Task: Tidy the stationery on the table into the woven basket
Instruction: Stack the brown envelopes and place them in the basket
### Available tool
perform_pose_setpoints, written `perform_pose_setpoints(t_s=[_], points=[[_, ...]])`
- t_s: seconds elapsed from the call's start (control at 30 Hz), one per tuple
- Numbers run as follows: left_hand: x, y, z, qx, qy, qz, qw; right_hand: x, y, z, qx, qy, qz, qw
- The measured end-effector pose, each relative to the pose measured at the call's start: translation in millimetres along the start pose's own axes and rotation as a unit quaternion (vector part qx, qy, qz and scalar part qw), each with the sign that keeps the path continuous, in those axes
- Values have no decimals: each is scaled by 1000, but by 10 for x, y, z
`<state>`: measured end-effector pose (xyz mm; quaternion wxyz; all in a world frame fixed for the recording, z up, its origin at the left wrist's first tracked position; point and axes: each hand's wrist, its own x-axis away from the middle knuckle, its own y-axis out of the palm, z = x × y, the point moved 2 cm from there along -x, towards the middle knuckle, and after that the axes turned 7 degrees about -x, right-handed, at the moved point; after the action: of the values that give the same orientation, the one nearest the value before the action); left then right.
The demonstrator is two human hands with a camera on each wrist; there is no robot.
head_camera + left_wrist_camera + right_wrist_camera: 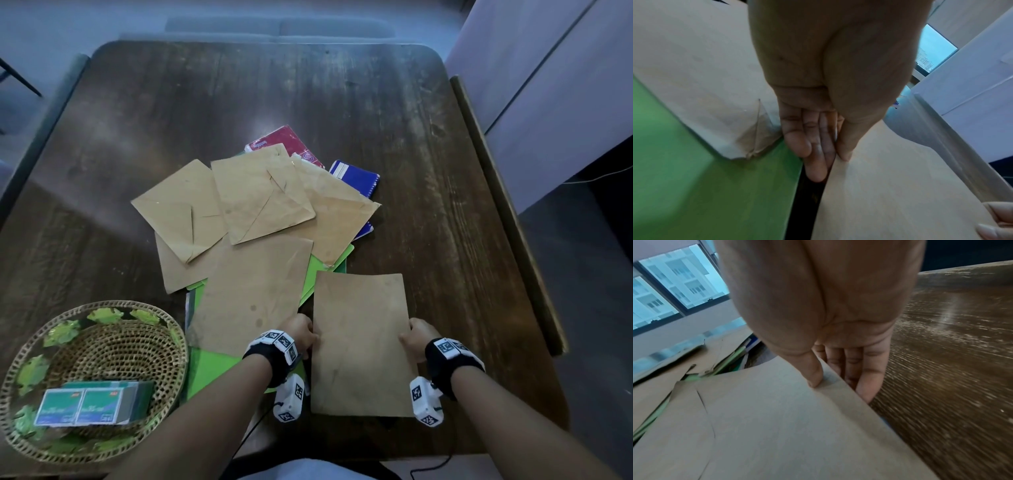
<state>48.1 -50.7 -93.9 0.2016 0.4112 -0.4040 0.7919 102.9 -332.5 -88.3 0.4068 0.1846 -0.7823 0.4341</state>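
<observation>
A person's left hand and right hand pinch the opposite long edges of a plain brown paper envelope, thumbs on top and fingers beneath, holding it just above the near edge of a dark, worn wooden table. The round woven basket with green leaf trim sits at the near left corner, well apart from the held envelope, and so far contains only a green-and-white pack of small boxes. Most of the tidying appears to lie ahead: a loose heap of further brown envelopes still spreads across the middle of the table, overlapping green folders, with a red notebook and a blue spiral notebook showing at the far side of the pile. The envelope in hand looks about as wide as the basket, so fitting it in flat may prove awkward.
</observation>
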Motion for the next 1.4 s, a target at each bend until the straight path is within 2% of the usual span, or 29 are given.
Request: perform_pose_setpoints(t_s=[0.17,0.23,0.33,0.47,0.63,0.77,0.93,1.13,1.23,1.33,1.4], points=[[-49,-91,20,8,-8,26,1000,40,-50,-99,25,36,45,998],[-12,-185,8,30,-7,64,997,52,-91,-204,46,20,91,995],[37,-423,-119,6,6,146,989,57,-123,-482,71,-30,140,987],[81,-820,-473,3,-3,243,970,67,-10,-1080,30,-89,98,991],[40,-1322,-986,-6,-41,334,941,116,492,-1816,29,-167,48,984],[-3,-1535,-1273,19,-93,326,941,180,894,-2210,22,-151,16,988],[-85,-1618,-1438,24,-71,286,955,143,1098,-2366,-18,-100,32,994],[-87,-1672,-1543,51,-28,239,969,90,1109,-2380,-49,-45,60,996],[-7,-1676,-1538,54,22,216,975,157,1067,-2442,-24,-87,87,992],[125,-1692,-1432,52,107,180,977,290,965,-2607,78,-184,139,970],[230,-1729,-1324,52,152,165,973,366,855,-2734,98,-240,152,954]])
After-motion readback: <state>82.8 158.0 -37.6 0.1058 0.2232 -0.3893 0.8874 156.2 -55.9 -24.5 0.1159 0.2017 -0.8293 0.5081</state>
